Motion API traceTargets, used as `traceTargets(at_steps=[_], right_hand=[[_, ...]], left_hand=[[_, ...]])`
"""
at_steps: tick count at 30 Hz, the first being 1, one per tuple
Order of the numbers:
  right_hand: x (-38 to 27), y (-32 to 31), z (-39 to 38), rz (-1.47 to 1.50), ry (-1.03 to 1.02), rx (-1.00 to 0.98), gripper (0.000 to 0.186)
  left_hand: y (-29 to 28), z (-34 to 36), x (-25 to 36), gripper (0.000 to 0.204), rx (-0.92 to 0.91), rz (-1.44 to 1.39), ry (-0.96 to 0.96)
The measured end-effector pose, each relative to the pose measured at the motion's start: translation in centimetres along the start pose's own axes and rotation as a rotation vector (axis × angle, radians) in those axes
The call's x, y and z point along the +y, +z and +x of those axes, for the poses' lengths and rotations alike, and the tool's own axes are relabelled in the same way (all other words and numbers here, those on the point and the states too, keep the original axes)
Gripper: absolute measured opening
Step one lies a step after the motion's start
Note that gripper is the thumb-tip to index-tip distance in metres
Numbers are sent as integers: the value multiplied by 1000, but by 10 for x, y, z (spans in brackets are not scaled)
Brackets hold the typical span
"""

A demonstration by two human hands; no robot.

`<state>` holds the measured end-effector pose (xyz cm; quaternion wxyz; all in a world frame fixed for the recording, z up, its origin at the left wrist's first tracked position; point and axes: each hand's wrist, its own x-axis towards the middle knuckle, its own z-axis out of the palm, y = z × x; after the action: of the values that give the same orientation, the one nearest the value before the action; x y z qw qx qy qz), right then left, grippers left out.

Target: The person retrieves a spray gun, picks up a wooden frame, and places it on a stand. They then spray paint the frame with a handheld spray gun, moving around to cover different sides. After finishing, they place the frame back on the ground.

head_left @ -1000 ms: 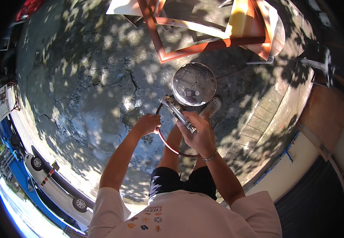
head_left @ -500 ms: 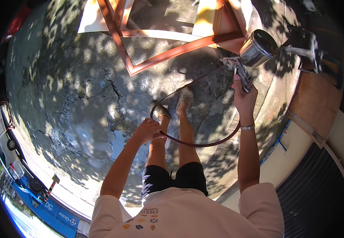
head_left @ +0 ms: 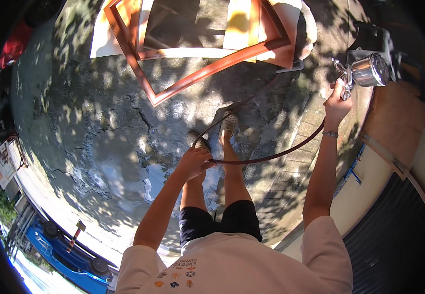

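In my right hand (head_left: 338,105) is a metal spray gun (head_left: 344,81), held out to the right with its shiny silver cup (head_left: 371,70) pointing away to the right. A dark red hose (head_left: 281,153) runs from the gun in a curve to my left hand (head_left: 194,164), whose fingers are closed around it in front of my legs. Past my left hand the hose goes on over the ground toward the far side. Ahead of me a reddish-brown frame (head_left: 212,73) rests at an angle, one corner toward me, with the gun well to its right.
Pale boards (head_left: 107,36) lie under and behind the frame. A dark chair (head_left: 376,41) and a brown board (head_left: 394,122) stand at the right by a low wall (head_left: 367,171). The concrete ground (head_left: 109,127) is cracked. A blue vehicle (head_left: 65,255) is at the lower left.
My right hand has swung right, away from the frame, and the spray gun has turned so its cup points right. The hose has shifted with it; my left hand has moved slightly right.
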<state>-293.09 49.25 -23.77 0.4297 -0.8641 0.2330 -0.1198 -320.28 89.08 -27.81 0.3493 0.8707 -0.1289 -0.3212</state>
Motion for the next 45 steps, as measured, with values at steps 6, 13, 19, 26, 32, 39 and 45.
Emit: traceTargets(at_steps=[6, 13, 19, 26, 32, 39, 45], right_hand=[[16, 15, -106, 234, 102, -53, 41], [-18, 37, -275, 147, -91, -446, 21], [-58, 57, -366, 251, -151, -753, 25], [-51, 72, -402, 352, -245, -864, 29], [-39, 50, -309, 166, -91, -671, 26], [20, 22, -132, 162, 30, -220, 38], [-2, -8, 2, -13, -200, -11, 33]], left_hand=[[10, -37, -61, 29, -204, 179, -54], [6, -91, -128, 35, -298, 305, -6], [-6, -109, -144, 31, -328, 456, 46], [15, -133, -157, 19, -299, 471, 80], [19, -117, -129, 23, -266, 347, 42], [11, -55, -59, 28, -93, 150, 62], [16, 0, -2, 27, 15, -103, 75]])
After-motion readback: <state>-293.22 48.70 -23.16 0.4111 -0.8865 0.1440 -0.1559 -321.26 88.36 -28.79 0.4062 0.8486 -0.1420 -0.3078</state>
